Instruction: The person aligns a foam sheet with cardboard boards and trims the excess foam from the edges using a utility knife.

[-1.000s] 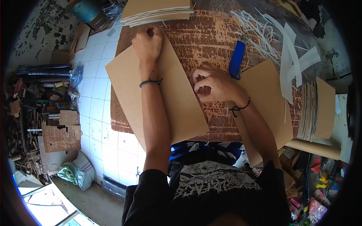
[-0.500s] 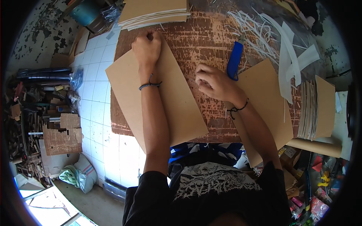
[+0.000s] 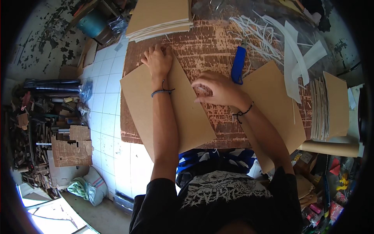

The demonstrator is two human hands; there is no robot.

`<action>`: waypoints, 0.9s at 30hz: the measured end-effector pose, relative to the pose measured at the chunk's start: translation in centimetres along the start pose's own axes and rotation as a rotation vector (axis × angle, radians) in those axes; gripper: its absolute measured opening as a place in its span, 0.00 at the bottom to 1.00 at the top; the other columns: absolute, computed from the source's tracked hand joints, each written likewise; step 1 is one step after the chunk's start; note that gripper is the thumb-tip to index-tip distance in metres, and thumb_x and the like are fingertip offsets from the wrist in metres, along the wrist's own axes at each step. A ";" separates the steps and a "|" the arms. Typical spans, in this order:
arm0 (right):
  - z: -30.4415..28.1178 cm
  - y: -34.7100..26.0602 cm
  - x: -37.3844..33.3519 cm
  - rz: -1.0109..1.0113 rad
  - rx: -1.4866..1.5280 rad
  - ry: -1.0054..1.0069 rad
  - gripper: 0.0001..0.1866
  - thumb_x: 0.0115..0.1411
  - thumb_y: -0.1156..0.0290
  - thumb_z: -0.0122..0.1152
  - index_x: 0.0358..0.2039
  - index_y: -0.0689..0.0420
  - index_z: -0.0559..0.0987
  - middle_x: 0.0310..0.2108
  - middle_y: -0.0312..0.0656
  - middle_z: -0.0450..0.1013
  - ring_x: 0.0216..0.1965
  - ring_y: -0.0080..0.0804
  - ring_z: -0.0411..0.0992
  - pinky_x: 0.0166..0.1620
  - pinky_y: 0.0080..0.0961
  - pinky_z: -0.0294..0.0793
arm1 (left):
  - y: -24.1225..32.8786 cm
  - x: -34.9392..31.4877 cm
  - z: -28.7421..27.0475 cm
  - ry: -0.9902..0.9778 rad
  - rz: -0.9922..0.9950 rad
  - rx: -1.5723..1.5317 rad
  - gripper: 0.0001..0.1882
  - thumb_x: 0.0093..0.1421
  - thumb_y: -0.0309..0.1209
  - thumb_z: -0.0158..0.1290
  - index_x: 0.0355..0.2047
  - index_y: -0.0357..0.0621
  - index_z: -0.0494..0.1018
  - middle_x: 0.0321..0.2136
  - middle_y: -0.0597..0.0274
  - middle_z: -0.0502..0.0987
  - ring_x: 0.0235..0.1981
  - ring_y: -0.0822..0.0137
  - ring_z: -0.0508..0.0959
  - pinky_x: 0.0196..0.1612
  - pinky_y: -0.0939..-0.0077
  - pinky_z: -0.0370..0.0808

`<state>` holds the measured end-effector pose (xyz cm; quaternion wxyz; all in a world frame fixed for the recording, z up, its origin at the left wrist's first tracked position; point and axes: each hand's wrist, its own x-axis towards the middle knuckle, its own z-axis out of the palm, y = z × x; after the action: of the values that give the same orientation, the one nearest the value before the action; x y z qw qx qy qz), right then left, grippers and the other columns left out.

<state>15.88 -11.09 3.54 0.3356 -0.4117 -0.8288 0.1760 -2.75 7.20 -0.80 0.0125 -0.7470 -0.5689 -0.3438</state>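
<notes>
Strong light flared at lower left and glare bleached the tiles (image 3: 132, 167) white, while the left board (image 3: 191, 126) and desk (image 3: 202, 43) sat in softer light and the shirt (image 3: 226, 214) sank toward black. Fisheye distortion bowed edges near the dark rim; dim clutter (image 3: 23, 140) lost fine detail.

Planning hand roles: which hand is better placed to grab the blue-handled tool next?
Probably the right hand: it's nearer the blue-handled tool, while the left hand lies over the left cardboard sheet, farther off.
</notes>
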 end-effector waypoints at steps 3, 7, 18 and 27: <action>0.8 0.2 -0.5 0.072 0.006 0.038 0.14 0.60 0.66 0.66 0.43 0.58 0.76 0.40 0.43 0.73 0.42 0.42 0.74 0.45 0.36 0.75 | 0.4 0.3 -0.4 -0.043 -0.032 -0.053 0.11 0.59 0.41 0.57 0.37 0.51 0.80 0.43 0.54 0.79 0.51 0.48 0.72 0.58 0.38 0.57; 2.0 1.7 -1.0 0.111 0.069 0.108 0.14 0.58 0.69 0.68 0.43 0.59 0.80 0.39 0.42 0.72 0.42 0.40 0.73 0.45 0.35 0.74 | -0.2 0.5 0.1 -0.046 -0.024 -0.026 0.11 0.59 0.42 0.57 0.37 0.51 0.80 0.43 0.57 0.80 0.50 0.49 0.73 0.57 0.38 0.59; 1.7 1.8 -1.6 0.060 -0.010 0.174 0.10 0.57 0.80 0.57 0.36 0.58 0.85 0.39 0.42 0.73 0.39 0.40 0.74 0.44 0.35 0.76 | 0.2 1.5 -0.5 -0.174 -0.057 -0.139 0.14 0.59 0.44 0.58 0.41 0.52 0.81 0.46 0.54 0.78 0.53 0.47 0.72 0.59 0.40 0.59; 2.3 2.7 -1.5 0.218 -0.106 0.309 0.07 0.59 0.81 0.59 0.37 0.59 0.80 0.40 0.45 0.72 0.42 0.42 0.75 0.47 0.37 0.78 | -6.2 -9.0 -14.4 -0.269 0.121 -0.027 0.24 0.61 0.37 0.60 0.57 0.49 0.71 0.54 0.45 0.69 0.59 0.43 0.65 0.62 0.46 0.60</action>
<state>16.47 -10.68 -0.25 0.4156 -0.5383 -0.7259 0.1023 -16.33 -4.09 3.14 -0.0532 -0.8194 -0.5146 -0.2468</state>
